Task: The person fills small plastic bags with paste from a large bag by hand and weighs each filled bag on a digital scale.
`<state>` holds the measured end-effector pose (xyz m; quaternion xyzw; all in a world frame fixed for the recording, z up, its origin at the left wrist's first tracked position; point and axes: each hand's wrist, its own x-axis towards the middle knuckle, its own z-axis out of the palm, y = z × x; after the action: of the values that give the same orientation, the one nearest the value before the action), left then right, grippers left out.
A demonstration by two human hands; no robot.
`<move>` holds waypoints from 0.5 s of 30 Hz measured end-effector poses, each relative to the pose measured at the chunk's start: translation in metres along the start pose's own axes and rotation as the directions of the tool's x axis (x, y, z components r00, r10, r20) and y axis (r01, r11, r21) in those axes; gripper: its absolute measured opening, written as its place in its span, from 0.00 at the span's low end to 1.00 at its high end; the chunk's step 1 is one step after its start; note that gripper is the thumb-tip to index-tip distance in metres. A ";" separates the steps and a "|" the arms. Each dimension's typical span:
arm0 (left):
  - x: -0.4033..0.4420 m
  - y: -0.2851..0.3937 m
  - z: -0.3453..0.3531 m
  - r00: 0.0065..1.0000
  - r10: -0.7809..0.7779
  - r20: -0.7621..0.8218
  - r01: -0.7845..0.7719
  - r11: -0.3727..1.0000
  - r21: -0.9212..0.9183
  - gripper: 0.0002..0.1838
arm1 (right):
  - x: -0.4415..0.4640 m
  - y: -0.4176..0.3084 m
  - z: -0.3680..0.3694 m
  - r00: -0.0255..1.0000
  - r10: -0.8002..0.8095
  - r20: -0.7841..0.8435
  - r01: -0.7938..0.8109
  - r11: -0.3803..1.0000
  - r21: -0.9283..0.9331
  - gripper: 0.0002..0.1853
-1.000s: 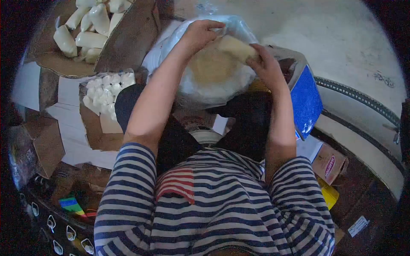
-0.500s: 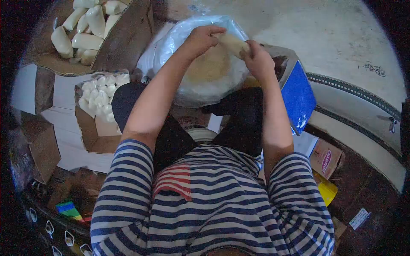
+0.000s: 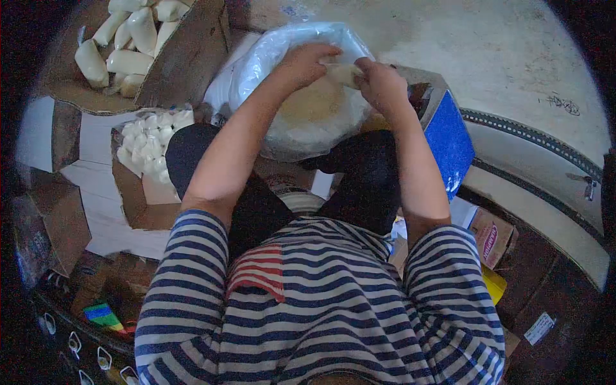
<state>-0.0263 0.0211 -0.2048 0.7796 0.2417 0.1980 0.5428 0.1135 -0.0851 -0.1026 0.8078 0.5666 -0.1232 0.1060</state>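
Over the large clear plastic sack, both of my hands are on a small plastic bag of pale, sugar-like contents. My right hand grips the bag's right end, its fingers closed on the gathered plastic. At the other end is my left hand, its thumb and fingers around the bag and partly hidden. Inside the sack, below my hands, lies a heap of tan grains.
Filled white bags lie in a cardboard box at upper left. Several small white packets fill a lower carton. A blue panel stands right of the sack, with a labelled carton below it.
The small bag has tipped and dropped slightly toward the sack, and less of it shows between my hands. My right hand has shifted a little left.
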 end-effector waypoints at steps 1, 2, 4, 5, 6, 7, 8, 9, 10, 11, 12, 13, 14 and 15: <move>-0.001 0.000 0.001 0.999 0.022 -0.030 -0.020 0.998 0.061 0.29 | 0.001 -0.001 0.000 1.000 -0.014 0.014 0.015 1.000 -0.024 0.19; -0.002 -0.001 0.001 0.997 0.045 -0.058 -0.038 0.992 0.122 0.29 | 0.002 0.001 0.001 1.000 -0.013 0.015 0.013 1.000 -0.023 0.19; -0.003 -0.003 -0.002 0.995 0.060 -0.085 -0.049 0.990 0.129 0.28 | 0.003 0.008 0.004 0.998 -0.022 -0.056 0.024 0.999 0.025 0.19; -0.003 -0.003 -0.003 0.991 0.072 -0.113 -0.057 0.989 0.138 0.27 | 0.005 0.015 0.009 0.998 -0.022 -0.056 0.023 0.999 0.027 0.19; -0.001 -0.002 -0.002 0.991 0.071 -0.112 -0.055 0.989 0.139 0.27 | 0.006 0.023 0.015 0.999 -0.022 -0.039 0.027 0.993 0.118 0.20; 0.000 -0.002 -0.003 0.997 0.012 -0.081 0.001 0.988 0.157 0.25 | 0.007 0.028 0.021 0.999 -0.025 -0.021 0.029 0.977 0.209 0.21; 0.000 -0.002 -0.005 0.997 -0.048 -0.053 0.057 0.982 0.178 0.23 | 0.006 0.031 0.029 0.999 -0.028 -0.021 0.031 0.977 0.210 0.21; -0.001 -0.003 -0.005 0.997 -0.050 -0.053 0.059 0.982 0.179 0.23 | 0.005 0.035 0.037 0.999 -0.024 -0.031 0.033 0.944 0.329 0.21; -0.001 -0.004 -0.007 0.996 -0.086 -0.038 0.093 0.954 0.285 0.21 | 0.003 0.038 0.047 0.999 -0.019 -0.040 0.035 0.896 0.443 0.22; -0.002 -0.007 -0.008 0.992 -0.123 -0.029 0.125 0.913 0.389 0.18 | 0.002 0.042 0.062 0.999 -0.022 -0.038 0.037 0.894 0.446 0.22; -0.004 -0.010 -0.011 0.991 -0.127 -0.029 0.129 0.911 0.391 0.18 | 0.002 0.045 0.076 0.999 0.007 -0.038 0.014 0.854 0.521 0.22; -0.007 -0.013 -0.014 0.993 -0.117 -0.023 0.113 0.862 0.495 0.16 | 0.003 0.050 0.089 0.999 0.037 -0.035 -0.009 0.806 0.591 0.23; -0.010 -0.016 -0.016 0.994 -0.107 -0.014 0.094 0.801 0.591 0.15 | -0.001 0.044 0.083 0.999 0.037 -0.032 -0.010 0.805 0.593 0.23; -0.012 -0.019 -0.018 0.994 -0.108 -0.012 0.094 0.801 0.592 0.15 | -0.010 0.034 0.071 0.998 0.063 -0.015 -0.043 0.813 0.580 0.23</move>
<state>-0.0495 0.0333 -0.2173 0.8979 0.3264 0.0751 0.2857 0.1363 -0.1273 -0.1657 0.8191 0.4814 -0.2733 -0.1507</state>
